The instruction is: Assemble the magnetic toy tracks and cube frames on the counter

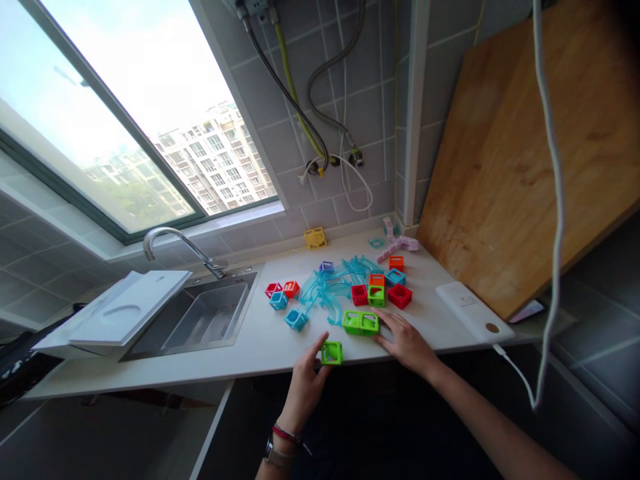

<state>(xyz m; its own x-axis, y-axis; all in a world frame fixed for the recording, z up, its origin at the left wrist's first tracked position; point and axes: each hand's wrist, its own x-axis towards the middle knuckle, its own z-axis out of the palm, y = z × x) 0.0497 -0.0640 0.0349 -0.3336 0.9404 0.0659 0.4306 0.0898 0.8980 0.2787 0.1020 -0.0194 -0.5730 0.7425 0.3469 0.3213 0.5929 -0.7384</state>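
Observation:
My left hand pinches a green hollow cube block at the front edge of the white counter. My right hand lies on the counter with its fingers stretched toward a pair of joined green cube blocks, touching their right end. Behind them lie clear blue curved track pieces with red, orange, blue and green cubes scattered around.
A steel sink with a tap and a white board sits to the left. A wooden cutting board leans at the right. A white power bank with a cable lies near it. A yellow block and pink pieces lie by the wall.

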